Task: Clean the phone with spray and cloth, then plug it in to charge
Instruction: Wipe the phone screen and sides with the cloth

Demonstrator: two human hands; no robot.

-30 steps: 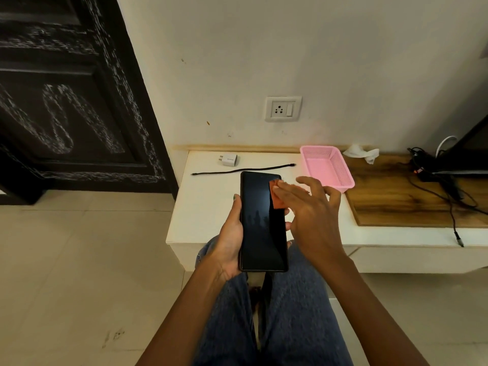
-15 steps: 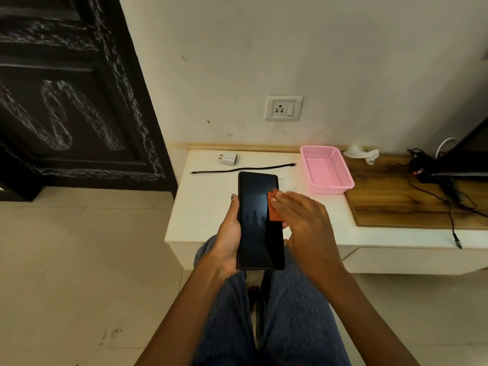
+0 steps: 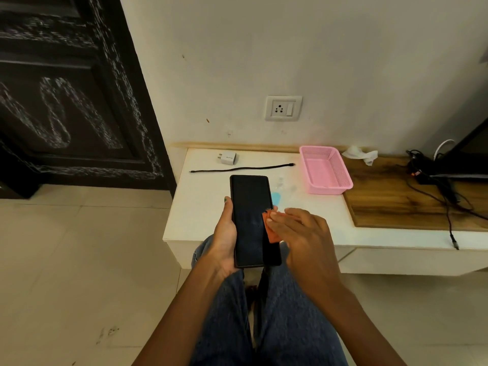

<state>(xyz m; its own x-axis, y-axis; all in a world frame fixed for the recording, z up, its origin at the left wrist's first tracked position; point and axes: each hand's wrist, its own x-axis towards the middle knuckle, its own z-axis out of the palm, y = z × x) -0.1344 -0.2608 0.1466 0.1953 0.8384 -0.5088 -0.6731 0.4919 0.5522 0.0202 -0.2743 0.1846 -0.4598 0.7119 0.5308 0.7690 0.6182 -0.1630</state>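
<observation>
phone (image 3: 249, 220): black, screen dark, held up over lap | cloth (image 3: 270, 228): orange, small, pressed on phone's right edge | charger (image 3: 228, 157): white, on table | cable (image 3: 241, 168): black, lying straight

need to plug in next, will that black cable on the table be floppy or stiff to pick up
The black cable is thin and lies almost straight, so it probably droops from wherever it is pinched. It looks light and short, unlikely to snag the white charger lying apart from it.
</observation>
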